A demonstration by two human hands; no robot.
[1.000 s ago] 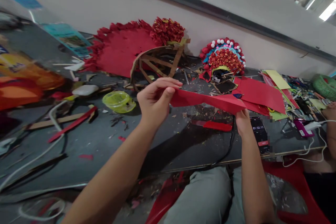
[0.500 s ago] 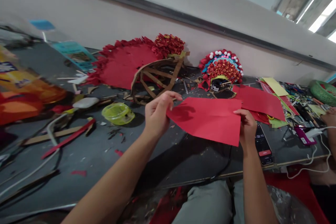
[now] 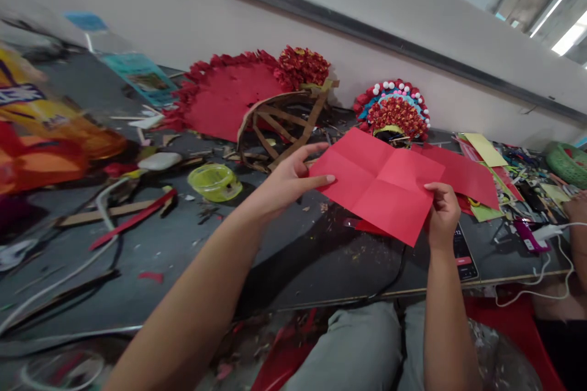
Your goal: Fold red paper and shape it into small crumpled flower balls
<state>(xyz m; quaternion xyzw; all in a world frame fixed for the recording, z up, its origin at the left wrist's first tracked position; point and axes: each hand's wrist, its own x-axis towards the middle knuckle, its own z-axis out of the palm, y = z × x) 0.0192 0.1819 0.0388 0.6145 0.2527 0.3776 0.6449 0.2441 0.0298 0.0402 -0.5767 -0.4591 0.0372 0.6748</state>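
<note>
Both hands hold a creased sheet of red paper (image 3: 378,183) above the dark table, fold lines crossing at its middle. My left hand (image 3: 293,177) grips the left edge, thumb on top and fingers behind. At the right edge, my right hand (image 3: 444,211) pinches the paper between thumb and fingers. Under the sheet, a piece of red material (image 3: 372,228) partly shows on the table. Behind its right side lies another red sheet (image 3: 472,177). A phone (image 3: 465,253) rests beside my right wrist, partly covered by it.
A yellow-green plastic tub (image 3: 214,182) stands left of the paper. Farther back are a cardboard frame (image 3: 316,113), a red ruffled piece (image 3: 229,101) and a beaded headdress (image 3: 392,110). Scraps and strips litter the left. At far right, another person's hand (image 3: 576,206) rests near a green basket (image 3: 568,162).
The red paper has opened from a folded shape into a wider sheet showing crossed creases. My left thumb now lies on top of it. The view has shifted slightly.
</note>
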